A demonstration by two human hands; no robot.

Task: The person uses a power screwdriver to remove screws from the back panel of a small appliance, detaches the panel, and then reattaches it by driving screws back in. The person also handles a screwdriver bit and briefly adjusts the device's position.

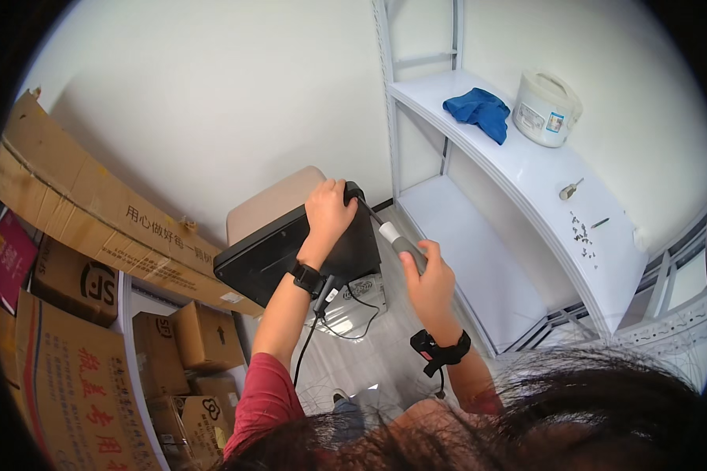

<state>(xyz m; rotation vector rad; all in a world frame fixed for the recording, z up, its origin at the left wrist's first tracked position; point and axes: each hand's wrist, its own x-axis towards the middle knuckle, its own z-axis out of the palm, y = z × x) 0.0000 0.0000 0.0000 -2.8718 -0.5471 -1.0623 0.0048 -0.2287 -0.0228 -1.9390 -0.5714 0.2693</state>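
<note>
A black, box-like casing with a beige far side [263, 255] stands tilted in front of me. My left hand [331, 210] is closed over its upper right corner, fingers curled on the edge. In my right hand [430, 284] is a screwdriver [404, 245] with a grey handle and white collar. Its shaft points up and left to the casing's corner, near my left fingers. Whether its tip sits in a screw is too small to tell. Both wrists wear black bands, and a black cable [300, 345] hangs from the left one.
Cardboard boxes [78, 377] fill a rack at left, and a long carton [102, 196] leans along the wall. On the white shelf [518, 169] at right lie a blue cloth [481, 112], a white tub [543, 110], a short tool [571, 189] and several small dark pieces [580, 234].
</note>
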